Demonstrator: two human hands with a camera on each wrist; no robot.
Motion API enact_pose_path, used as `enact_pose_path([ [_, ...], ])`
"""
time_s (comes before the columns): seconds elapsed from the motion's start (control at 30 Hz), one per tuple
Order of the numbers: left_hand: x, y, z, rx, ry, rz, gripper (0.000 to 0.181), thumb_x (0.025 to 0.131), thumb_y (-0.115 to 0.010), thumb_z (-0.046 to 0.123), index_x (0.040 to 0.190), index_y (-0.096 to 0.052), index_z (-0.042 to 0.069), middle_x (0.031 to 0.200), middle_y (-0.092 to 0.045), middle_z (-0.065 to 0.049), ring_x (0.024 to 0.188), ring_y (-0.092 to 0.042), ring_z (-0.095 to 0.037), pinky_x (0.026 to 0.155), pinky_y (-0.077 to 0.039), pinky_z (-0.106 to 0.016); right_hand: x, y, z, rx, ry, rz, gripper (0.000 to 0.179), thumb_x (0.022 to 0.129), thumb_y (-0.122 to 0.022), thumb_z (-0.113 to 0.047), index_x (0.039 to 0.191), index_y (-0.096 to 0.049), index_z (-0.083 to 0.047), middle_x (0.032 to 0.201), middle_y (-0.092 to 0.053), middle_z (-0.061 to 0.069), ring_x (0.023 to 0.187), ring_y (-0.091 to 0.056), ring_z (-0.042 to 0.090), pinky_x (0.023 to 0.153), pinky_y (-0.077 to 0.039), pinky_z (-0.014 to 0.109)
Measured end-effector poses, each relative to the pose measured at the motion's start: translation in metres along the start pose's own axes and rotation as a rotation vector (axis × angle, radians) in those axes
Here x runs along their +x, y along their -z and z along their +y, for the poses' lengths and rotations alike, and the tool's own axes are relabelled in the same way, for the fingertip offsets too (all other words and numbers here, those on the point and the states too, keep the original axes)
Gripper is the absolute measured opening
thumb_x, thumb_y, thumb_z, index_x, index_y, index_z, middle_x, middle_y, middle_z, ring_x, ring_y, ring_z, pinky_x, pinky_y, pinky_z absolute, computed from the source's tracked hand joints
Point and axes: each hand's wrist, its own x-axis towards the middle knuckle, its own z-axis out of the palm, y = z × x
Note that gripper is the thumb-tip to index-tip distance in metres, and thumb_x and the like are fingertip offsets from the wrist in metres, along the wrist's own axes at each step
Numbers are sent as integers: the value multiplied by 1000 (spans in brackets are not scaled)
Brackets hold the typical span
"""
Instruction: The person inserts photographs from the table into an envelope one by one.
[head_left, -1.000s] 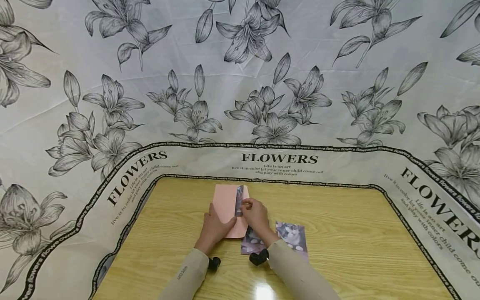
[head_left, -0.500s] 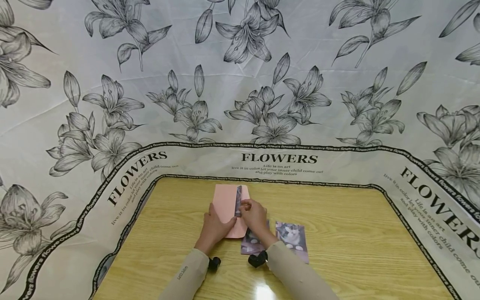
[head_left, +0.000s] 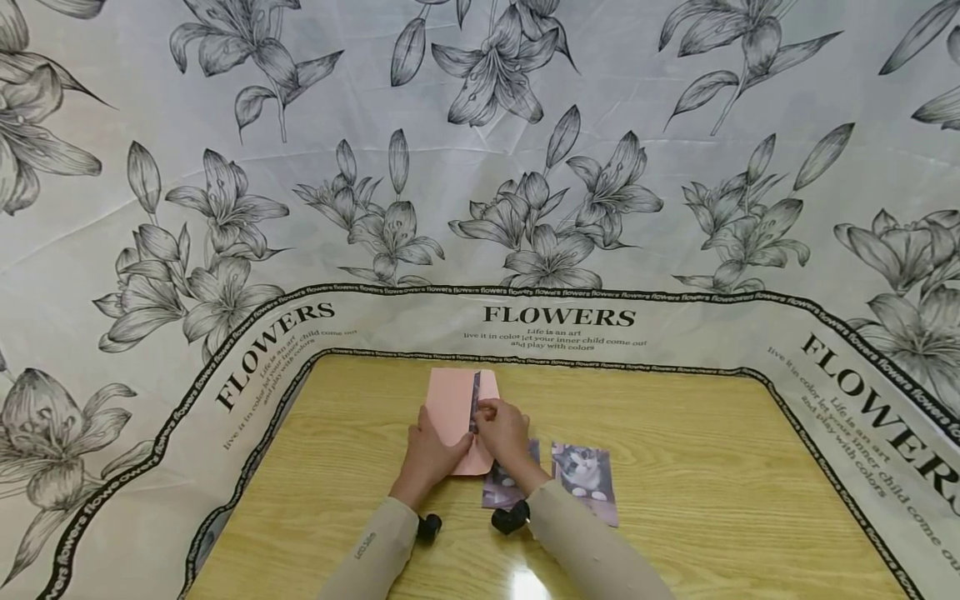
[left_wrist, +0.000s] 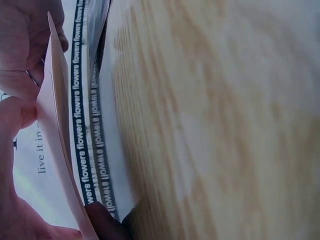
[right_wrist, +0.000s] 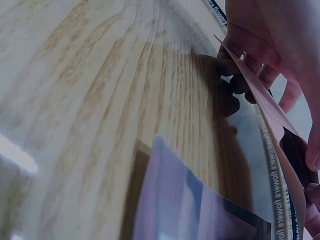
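A pink envelope (head_left: 448,404) is held above the wooden table, its flap side to the right. My left hand (head_left: 424,460) grips its lower left, thumb across the front and fingers behind; the left wrist view shows the envelope (left_wrist: 51,107) edge-on. A narrow dark strip of a photo card (head_left: 476,390) shows at the envelope's opening, the rest hidden inside. My right hand (head_left: 504,433) pinches that card's outer edge with curled fingers. In the right wrist view the dark card (right_wrist: 295,152) sits within the envelope's mouth (right_wrist: 267,107).
A cat photo card (head_left: 582,471) lies on the table (head_left: 697,467) right of my right forearm. Another photo card (head_left: 498,493) lies partly under the right hand and envelope; its corner (right_wrist: 170,200) rises in the right wrist view. A flower-printed cloth (head_left: 555,333) borders the table's back.
The card has slid left into the envelope, so its visible strip is narrower. My right hand has moved slightly left with it, while the left hand has stayed in place.
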Motion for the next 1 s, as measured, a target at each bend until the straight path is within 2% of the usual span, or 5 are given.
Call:
enact_pose_path([
  [0.27, -1, -1, 1, -9, 6, -10, 118, 88, -84, 51, 166, -18, -8, 143, -43, -42, 120, -60, -48, 101, -53, -58, -3, 10, 6, 36, 10, 30, 20, 95, -78, -15, 114, -82, -9, 89, -78, 2, 87, -71, 27, 93, -44, 51],
  [0.4, -1, -1, 1, -10, 19, -20, 119, 88, -84, 52, 167, -17, -7, 145, -42, -41, 121, -60, -48, 102, -52, -58, -8, 22, 15, 66, 9, 20, 17, 99, -75, -16, 113, -81, -10, 92, -75, 2, 77, -66, 21, 74, -50, 41],
  [0.53, -1, -1, 1, -16, 32, -34, 120, 88, -84, 53, 168, -16, -5, 147, -42, -40, 122, -59, -46, 103, -52, -57, -15, 36, 23, 97, -3, -17, 19, 102, -72, -17, 118, -78, -9, 96, -73, 5, 68, -57, 15, 57, -45, 32],
  [0.73, -2, 1, 0, -26, 37, -44, 121, 87, -84, 53, 169, -14, -4, 147, -41, -40, 122, -59, -46, 104, -51, -57, -23, 57, 34, 102, -6, -16, 22, 100, -74, -13, 120, -77, -5, 96, -73, 8, 63, -54, 12, 52, -40, 27],
  [1.0, -2, 3, 0, -29, 27, -47, 121, 88, -84, 52, 168, -14, -6, 147, -41, -41, 123, -59, -47, 105, -50, -57, -38, 90, 49, 106, -94, -76, 32, 102, -74, -15, 132, -72, -4, 102, -71, 8, 71, -60, 16, 54, -46, 32],
])
